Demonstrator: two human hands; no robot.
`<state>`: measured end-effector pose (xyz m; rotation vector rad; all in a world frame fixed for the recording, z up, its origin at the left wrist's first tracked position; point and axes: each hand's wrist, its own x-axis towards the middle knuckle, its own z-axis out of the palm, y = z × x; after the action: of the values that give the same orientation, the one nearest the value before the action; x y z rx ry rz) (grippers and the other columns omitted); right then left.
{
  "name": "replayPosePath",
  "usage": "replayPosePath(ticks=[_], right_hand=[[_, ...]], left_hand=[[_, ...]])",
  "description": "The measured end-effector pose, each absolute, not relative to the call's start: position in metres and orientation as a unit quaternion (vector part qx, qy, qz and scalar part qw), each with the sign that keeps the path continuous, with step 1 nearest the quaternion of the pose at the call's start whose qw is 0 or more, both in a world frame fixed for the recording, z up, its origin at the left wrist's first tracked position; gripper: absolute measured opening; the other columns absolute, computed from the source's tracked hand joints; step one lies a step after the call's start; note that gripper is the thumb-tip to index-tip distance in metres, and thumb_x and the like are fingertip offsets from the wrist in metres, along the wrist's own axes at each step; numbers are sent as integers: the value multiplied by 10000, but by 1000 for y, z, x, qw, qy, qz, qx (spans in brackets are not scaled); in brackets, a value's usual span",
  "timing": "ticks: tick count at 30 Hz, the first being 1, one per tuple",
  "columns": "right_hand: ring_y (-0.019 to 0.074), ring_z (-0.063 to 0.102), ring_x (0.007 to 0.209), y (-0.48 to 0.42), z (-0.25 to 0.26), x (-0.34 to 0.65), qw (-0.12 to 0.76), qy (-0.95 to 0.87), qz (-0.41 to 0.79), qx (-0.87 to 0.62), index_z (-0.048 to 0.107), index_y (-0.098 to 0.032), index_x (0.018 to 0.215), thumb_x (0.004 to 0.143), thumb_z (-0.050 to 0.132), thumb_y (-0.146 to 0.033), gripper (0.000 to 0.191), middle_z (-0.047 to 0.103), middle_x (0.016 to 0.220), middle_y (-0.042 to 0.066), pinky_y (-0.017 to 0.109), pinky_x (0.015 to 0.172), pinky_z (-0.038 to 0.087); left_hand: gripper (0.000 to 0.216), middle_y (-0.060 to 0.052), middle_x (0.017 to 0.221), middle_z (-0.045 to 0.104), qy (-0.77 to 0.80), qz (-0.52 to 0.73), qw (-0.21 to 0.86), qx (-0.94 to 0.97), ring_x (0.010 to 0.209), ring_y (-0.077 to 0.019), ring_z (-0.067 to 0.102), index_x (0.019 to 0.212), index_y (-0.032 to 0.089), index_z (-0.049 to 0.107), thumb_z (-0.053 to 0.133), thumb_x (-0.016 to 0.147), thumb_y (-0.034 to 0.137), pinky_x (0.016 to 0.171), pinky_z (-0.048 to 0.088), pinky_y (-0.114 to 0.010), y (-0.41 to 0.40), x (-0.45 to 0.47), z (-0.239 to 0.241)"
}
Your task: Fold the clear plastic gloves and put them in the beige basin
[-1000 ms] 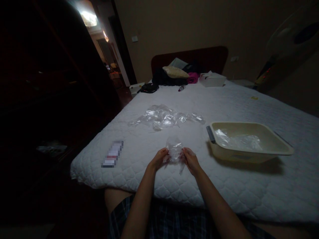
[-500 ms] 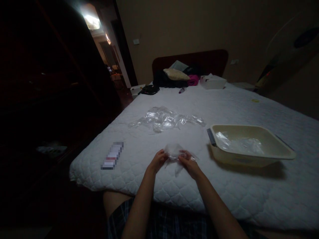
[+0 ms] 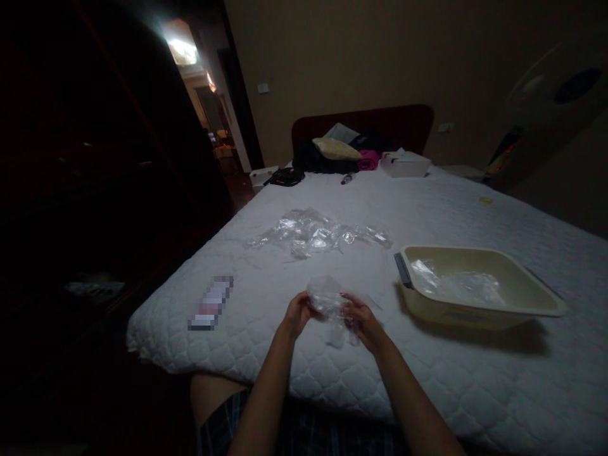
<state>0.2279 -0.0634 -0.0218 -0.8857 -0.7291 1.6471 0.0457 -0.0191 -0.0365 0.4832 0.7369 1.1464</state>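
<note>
Between my two hands is a crumpled clear plastic bag [image 3: 327,296], held just above the near part of the bed. My left hand [image 3: 299,311] pinches its left side. On the other side, my right hand [image 3: 361,320] has its fingers closed on the plastic, and a loose flap hangs below. Farther up the bed lies a spread heap of clear plastic bags [image 3: 308,233]. To the right stands a cream plastic basin [image 3: 475,310] with grey handles; more clear plastic bags [image 3: 470,285] lie inside it.
A quilted white mattress [image 3: 228,354] spreads under everything. A blurred-out flat object [image 3: 211,304], perhaps a phone, lies at left. Toward the headboard [image 3: 408,120] are a pillow [image 3: 335,149], dark cloth, a magenta roll [image 3: 368,159] and a white box [image 3: 405,164]. A fan [image 3: 570,88] stands at right.
Both hands still hold the bag. They have drawn slightly apart, and the plastic between them is more spread out. The view has tilted up a little.
</note>
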Motion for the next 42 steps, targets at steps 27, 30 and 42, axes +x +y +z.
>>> replayPosePath(ticks=[27, 30, 42], right_hand=[[219, 606, 868, -59, -21, 231, 626, -223, 660, -351, 629, -244, 862, 723, 516, -550, 355, 664, 855, 40, 335, 692, 472], [215, 605, 872, -59, -25, 230, 632, -254, 633, -369, 620, -253, 866, 697, 554, -549, 347, 657, 857, 29, 345, 739, 469], [206, 567, 874, -60, -28, 211, 592, -443, 466, -486, 634, -209, 843, 501, 768, -328, 386, 639, 894, 41, 352, 845, 412]], left_hand=[[212, 43, 508, 527, 440, 534, 705, 153, 415, -84, 491, 663, 158, 528, 622, 676, 348, 442, 382, -206, -27, 45, -25], [248, 49, 492, 510, 451, 529, 695, 184, 395, -78, 472, 656, 158, 535, 648, 649, 379, 438, 378, -207, -27, 45, -28], [301, -100, 726, 673, 349, 453, 754, 322, 751, -211, 623, 737, 107, 663, 584, 679, 391, 754, 436, -294, -36, 47, -17]])
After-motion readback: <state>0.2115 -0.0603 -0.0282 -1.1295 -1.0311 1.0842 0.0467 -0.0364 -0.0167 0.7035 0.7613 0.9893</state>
